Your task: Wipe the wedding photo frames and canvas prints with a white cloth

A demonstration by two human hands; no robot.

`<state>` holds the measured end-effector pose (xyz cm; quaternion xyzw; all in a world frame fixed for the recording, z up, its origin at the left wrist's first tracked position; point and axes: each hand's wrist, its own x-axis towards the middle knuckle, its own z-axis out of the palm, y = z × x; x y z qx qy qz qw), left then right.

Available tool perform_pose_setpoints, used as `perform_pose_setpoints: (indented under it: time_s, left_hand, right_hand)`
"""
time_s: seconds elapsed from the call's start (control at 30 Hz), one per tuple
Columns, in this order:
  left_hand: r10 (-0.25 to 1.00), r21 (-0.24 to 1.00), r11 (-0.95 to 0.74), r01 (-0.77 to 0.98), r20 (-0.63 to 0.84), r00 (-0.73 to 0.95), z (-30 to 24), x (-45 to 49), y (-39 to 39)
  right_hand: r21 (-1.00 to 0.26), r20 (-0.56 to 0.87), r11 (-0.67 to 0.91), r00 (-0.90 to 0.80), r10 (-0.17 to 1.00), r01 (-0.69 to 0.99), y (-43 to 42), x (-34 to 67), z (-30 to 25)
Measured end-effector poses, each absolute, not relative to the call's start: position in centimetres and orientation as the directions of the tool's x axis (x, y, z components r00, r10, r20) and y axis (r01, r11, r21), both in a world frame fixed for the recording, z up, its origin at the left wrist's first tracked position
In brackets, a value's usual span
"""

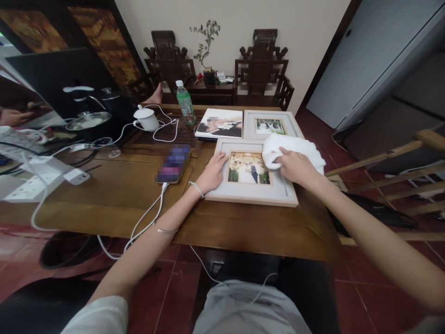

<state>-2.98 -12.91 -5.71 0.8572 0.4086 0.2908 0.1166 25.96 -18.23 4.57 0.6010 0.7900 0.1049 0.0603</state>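
With the near framed picture [249,169] on the table [250,229] as the clock's centre, I see the left hand [211,174] lying open on its border at nine o'clock. The right hand [295,166] is closed on a bunched white cloth [304,147] over the corner at two o'clock. Another framed picture [252,115] lies at one o'clock, a photo panel [220,129] at eleven, a phone [174,163] farther out at nine.

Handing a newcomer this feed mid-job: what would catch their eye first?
Probably the bright white cloth in the right hand, over the upper right corner of the near picture frame. The left hand rests on that frame's left side. Next, perhaps the green bottle standing toward the table's far edge.
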Motion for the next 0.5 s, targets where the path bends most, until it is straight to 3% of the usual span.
perform_pose_setpoints:
  time_s: [0.1, 0.27, 0.5]
  left_hand:
    - [0.773, 0.43, -0.632, 0.645, 0.405, 0.487, -5.8, -3.0, -12.9]
    - [0.777, 0.429, -0.626, 0.651, 0.414, 0.474, -5.7, -2.7, -12.9]
    - [0.775, 0.457, -0.629, 0.629, 0.435, 0.459, -5.8, -2.6, -12.8]
  right_hand:
    - [0.295, 0.092, 0.329, -0.369, 0.925, 0.897, -18.3, 26.2, 4.0]
    - [0.301, 0.012, 0.518, -0.547, 0.837, 0.8, -24.2, 26.5, 4.1]
    - [0.252, -0.022, 0.471, -0.481, 0.876, 0.846, -28.5, 25.3, 4.8]
